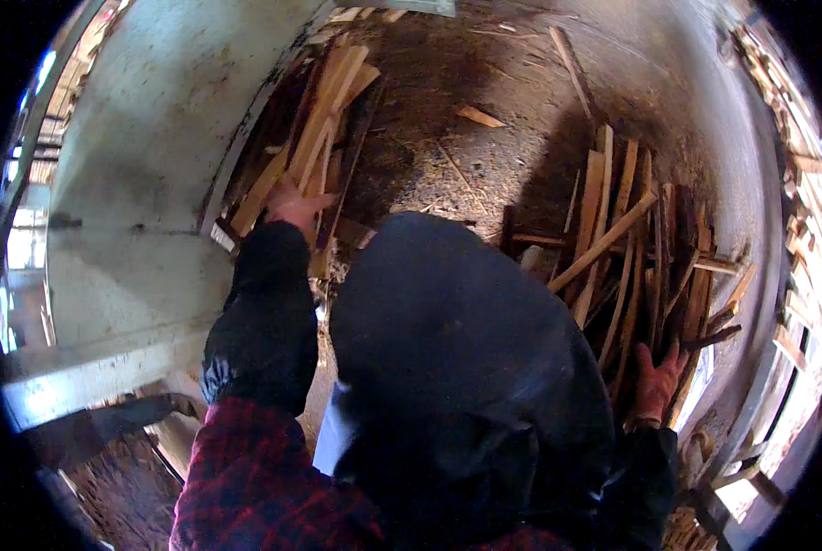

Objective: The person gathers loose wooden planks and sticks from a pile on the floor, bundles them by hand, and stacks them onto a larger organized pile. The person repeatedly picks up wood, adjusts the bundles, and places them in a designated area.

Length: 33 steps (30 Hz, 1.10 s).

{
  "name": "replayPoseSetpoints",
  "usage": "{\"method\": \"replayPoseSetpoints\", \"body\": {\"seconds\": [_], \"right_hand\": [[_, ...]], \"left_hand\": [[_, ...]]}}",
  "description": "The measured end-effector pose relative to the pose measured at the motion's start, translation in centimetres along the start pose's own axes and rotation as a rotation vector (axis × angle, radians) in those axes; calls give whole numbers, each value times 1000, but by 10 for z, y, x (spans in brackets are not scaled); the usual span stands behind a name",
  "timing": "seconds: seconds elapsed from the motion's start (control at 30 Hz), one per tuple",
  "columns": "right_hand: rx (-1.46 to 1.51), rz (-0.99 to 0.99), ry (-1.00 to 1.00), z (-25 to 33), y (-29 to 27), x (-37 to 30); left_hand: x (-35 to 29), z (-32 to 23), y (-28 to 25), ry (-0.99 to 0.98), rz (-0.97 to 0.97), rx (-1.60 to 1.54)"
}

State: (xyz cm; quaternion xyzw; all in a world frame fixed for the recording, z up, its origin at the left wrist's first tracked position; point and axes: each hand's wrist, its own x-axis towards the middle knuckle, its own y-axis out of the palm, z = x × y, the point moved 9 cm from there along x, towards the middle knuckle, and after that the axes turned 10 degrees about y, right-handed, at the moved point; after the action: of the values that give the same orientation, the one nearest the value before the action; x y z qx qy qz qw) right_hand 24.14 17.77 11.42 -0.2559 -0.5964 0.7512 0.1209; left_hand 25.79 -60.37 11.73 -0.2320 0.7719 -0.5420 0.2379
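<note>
My left hand (pixel 293 207) lies on a bundle of long wooden strips (pixel 336 83) beside the pale panel at left. Its fingers are spread, and some blend into the wood. Over to the right, a larger pile of rough strips (pixel 627 239) stretches away from me, with one strip (pixel 604 241) lying slantwise across it. My right hand (pixel 659 381) touches the near right end of this pile, fingers apart. Dark sleeves cover both forearms. A dark apron-like cloth (pixel 466 349) over my lap or knee hides the middle and the near left part of the right pile.
A pale green panel (pixel 154 119) rises at left, with a ledge (pixel 108 363) below it. A curved grey wall (pixel 714 119) bounds the right side. Wood chips (pixel 466 170) and a short offcut (pixel 480 117) litter the floor between the piles. More strips (pixel 801 248) are stacked beyond the wall.
</note>
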Motion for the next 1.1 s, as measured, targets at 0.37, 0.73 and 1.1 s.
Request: {"method": "replayPoseSetpoints", "body": {"seconds": [0.37,0.73,1.1], "right_hand": [[189,-81,-285,87,-51,-46],[719,450,-488,248,35,-107],[670,547,-414,250,69,-112]], "left_hand": [[-8,5,-4,-28,219,-39],[12,29,47,-40,122,366],[-20,-22,-1,56,-38,-123]]}}
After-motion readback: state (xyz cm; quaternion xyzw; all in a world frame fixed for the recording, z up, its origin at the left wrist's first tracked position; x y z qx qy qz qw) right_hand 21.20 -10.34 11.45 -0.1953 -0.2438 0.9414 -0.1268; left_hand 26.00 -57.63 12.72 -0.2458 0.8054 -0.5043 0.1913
